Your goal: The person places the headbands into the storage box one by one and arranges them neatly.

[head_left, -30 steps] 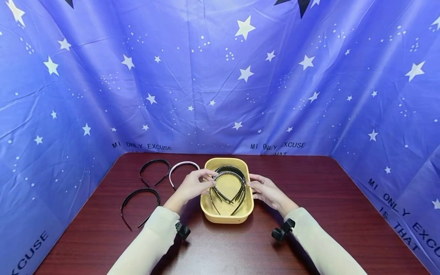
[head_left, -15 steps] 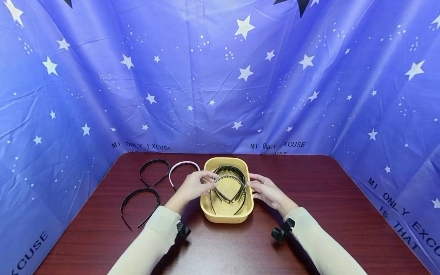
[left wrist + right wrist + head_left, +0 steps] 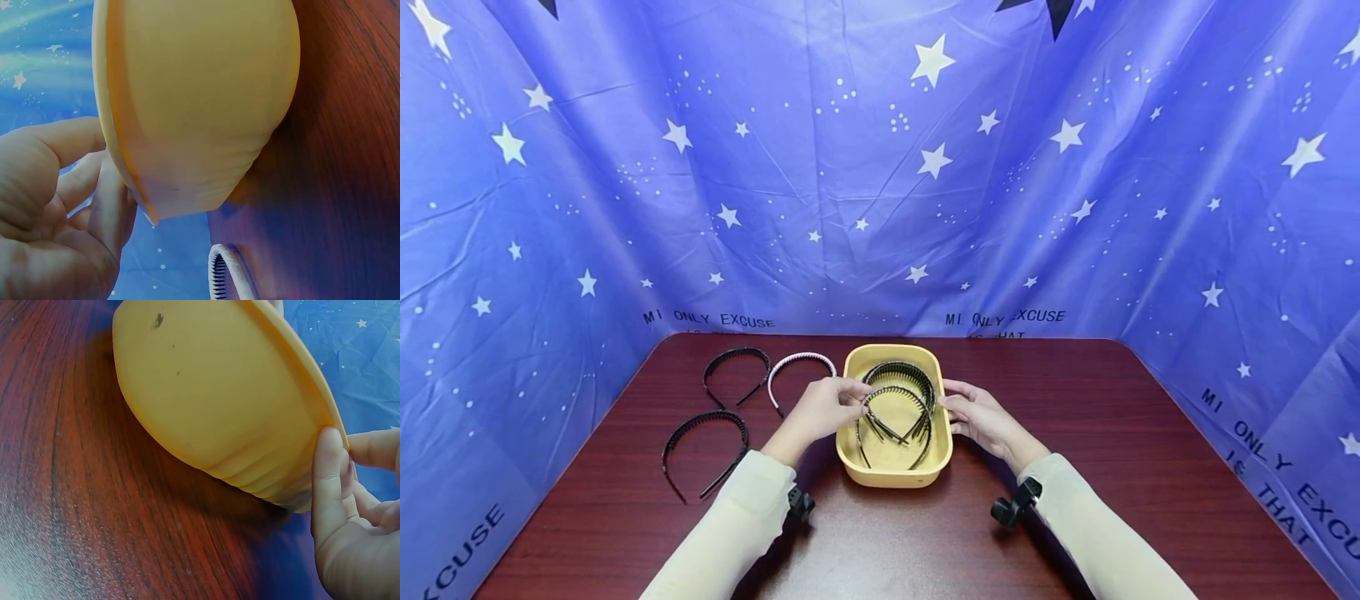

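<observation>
In the head view a yellow plastic bin [image 3: 895, 479] holds several dark toothed headbands [image 3: 904, 367]. My left hand [image 3: 822, 414] reaches over its left rim and pinches the side of the nearest black headband [image 3: 901, 389]. That headband lies toward the front of the bin, overlapping the others. In the left wrist view, the fingertips of my left hand [image 3: 65, 200] are hidden behind the rim. My right hand [image 3: 988, 417] holds the right rim. The right wrist view shows its thumb [image 3: 329, 475] against the outer wall, with the index finger at the rim's edge.
Left of the bin on the dark red table [image 3: 1075, 400] lie a black headband [image 3: 737, 353], a pink-white headband [image 3: 801, 357] and another black headband [image 3: 703, 417] nearer the front. A blue starred cloth [image 3: 880, 167] hangs around the table's back and sides.
The pinched headband has come slightly down and toward me inside the bin, along with my left fingers. My right hand and the bin stay nearly still.
</observation>
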`<state>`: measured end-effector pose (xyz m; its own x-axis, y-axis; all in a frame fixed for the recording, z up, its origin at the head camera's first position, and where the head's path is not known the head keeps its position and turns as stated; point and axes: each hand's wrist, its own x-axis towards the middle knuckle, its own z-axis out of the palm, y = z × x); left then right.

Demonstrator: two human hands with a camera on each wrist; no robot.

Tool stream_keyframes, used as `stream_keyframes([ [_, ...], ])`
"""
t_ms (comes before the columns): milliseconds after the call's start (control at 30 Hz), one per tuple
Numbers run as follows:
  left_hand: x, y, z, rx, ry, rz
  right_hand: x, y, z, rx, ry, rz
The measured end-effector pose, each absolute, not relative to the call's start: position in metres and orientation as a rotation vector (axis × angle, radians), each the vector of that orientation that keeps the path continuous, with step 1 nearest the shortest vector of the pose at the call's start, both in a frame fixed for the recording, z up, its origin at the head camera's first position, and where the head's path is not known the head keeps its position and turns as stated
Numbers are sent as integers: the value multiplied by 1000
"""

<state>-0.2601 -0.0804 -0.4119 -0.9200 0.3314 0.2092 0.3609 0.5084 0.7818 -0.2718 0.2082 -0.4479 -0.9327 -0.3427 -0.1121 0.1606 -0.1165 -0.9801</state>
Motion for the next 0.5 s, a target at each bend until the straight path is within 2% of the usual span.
stream_keyframes([
  [500,-261,-80,-413,-598,-2679,-1375,-271,208,-449,-172,1828,-2123],
])
